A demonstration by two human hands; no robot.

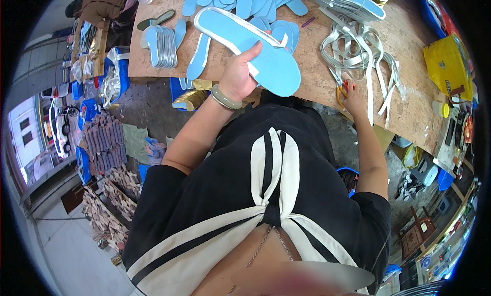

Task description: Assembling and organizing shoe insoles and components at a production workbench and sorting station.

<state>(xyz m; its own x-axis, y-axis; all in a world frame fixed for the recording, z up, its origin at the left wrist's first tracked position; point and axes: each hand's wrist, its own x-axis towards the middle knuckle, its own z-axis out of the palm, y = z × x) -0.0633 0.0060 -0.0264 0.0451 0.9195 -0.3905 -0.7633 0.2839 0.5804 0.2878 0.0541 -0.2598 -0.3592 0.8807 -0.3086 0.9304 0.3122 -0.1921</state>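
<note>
My left hand (239, 75) is closed around the middle of a light-blue insole (280, 71), held up over the table's near edge. White tape borders the insole's far end and part of its sides, and a short white tab sticks out near my fingers. My right hand (355, 100) is at the table edge, its fingers around the orange-red handles of a pair of scissors (338, 94). The scissor blades point away from me, towards a loose tangle of white tape (370, 78). Another blue insole with white edging (198, 61) lies left of my left hand.
A stack of insoles (162, 48) stands at the table's left, and loose blue insoles (250, 2) spread along the back. Bundled edged insoles (353, 4) sit at the back right. A yellow bag (447, 66) is on the right. A purple pen (308, 22) lies mid-table.
</note>
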